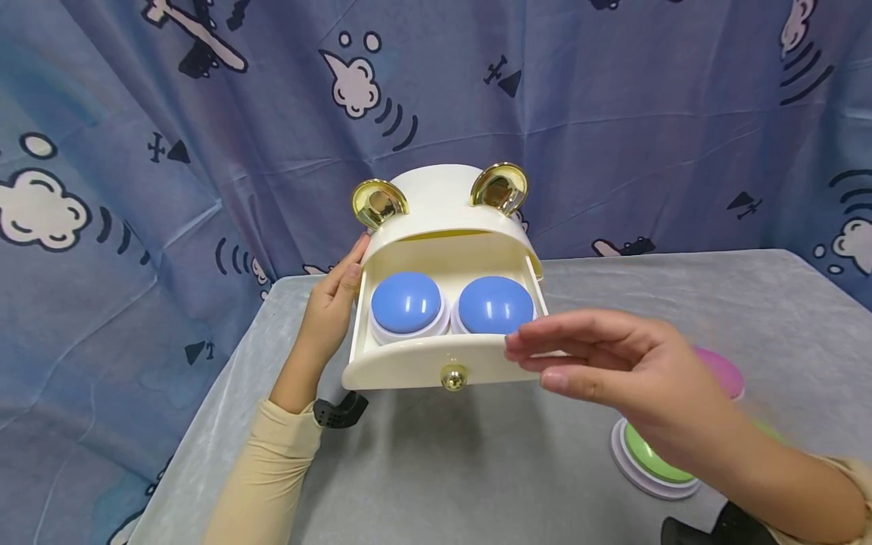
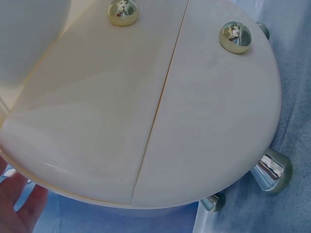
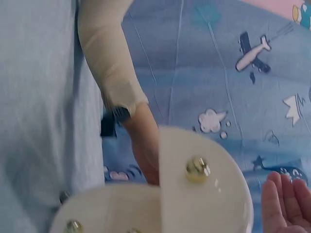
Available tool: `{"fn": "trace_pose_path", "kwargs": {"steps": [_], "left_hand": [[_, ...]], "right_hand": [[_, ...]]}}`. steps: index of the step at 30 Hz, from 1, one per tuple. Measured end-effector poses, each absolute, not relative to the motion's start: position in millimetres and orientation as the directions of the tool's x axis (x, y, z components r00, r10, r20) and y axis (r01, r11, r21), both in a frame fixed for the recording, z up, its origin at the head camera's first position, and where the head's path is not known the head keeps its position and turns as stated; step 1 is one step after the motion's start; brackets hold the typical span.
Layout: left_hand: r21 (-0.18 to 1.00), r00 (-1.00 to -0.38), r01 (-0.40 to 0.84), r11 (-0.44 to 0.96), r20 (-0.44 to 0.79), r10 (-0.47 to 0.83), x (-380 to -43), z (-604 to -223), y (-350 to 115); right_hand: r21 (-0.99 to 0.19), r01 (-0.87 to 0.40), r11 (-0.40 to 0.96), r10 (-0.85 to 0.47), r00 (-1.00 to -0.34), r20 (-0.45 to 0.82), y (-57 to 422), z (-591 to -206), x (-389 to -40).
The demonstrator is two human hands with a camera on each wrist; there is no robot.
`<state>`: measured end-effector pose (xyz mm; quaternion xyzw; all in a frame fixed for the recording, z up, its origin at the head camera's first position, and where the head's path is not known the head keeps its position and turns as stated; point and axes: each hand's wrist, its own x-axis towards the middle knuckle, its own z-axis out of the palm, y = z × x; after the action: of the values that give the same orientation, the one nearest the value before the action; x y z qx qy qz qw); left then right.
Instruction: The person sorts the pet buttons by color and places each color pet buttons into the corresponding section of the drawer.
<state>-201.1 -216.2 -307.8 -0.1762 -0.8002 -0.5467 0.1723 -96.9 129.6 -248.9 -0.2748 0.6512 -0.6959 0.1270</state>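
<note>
My left hand holds a white drawer box by its left side, tilted above the table. Two gold ears stick up from its rounded top. The drawer is pulled out, with a gold knob on its front. Inside sit a blue push button and a second blue push button, side by side on white bases. My right hand is by the drawer's front right corner, fingers extended and nothing gripped. In the left wrist view, the box's curved front shows gold knobs and feet.
Right of the box, a green push button lies on the grey cloth-covered table. Behind it is a pink one, partly hidden by my right hand. A blue patterned curtain hangs behind the table.
</note>
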Motion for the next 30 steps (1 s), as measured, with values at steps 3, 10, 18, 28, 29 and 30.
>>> {"fn": "trace_pose_path", "kwargs": {"steps": [3, 10, 18, 28, 29, 30], "left_hand": [[0.814, -0.879, 0.470, 0.340, 0.468, 0.093, -201, -308, -216], [0.817, -0.881, 0.467, 0.338, 0.464, 0.096, -201, -308, -215], [0.819, -0.885, 0.458, 0.345, 0.458, 0.087, -200, -308, -216], [0.817, -0.880, 0.467, 0.338, 0.466, 0.090, -200, -307, -216], [0.817, -0.881, 0.466, 0.339, 0.465, 0.090, -200, -307, -216], [0.817, -0.881, 0.465, 0.340, 0.465, 0.089, -200, -307, -216]], "right_hand": [[-0.984, -0.133, -0.119, -0.580, -0.795, 0.178, 125, -257, -91], [-0.985, -0.014, -0.173, -0.709, -0.692, 0.134, 108, -292, -82], [-0.975, 0.201, -0.099, -0.698, -0.712, -0.076, 82, -307, -78], [-0.950, 0.255, -0.182, -0.698, -0.714, -0.058, 66, -307, -80], [-0.947, 0.259, -0.191, -0.697, -0.715, -0.055, 65, -306, -80], [-0.943, 0.263, -0.202, -0.696, -0.716, -0.051, 64, -306, -80]]}}
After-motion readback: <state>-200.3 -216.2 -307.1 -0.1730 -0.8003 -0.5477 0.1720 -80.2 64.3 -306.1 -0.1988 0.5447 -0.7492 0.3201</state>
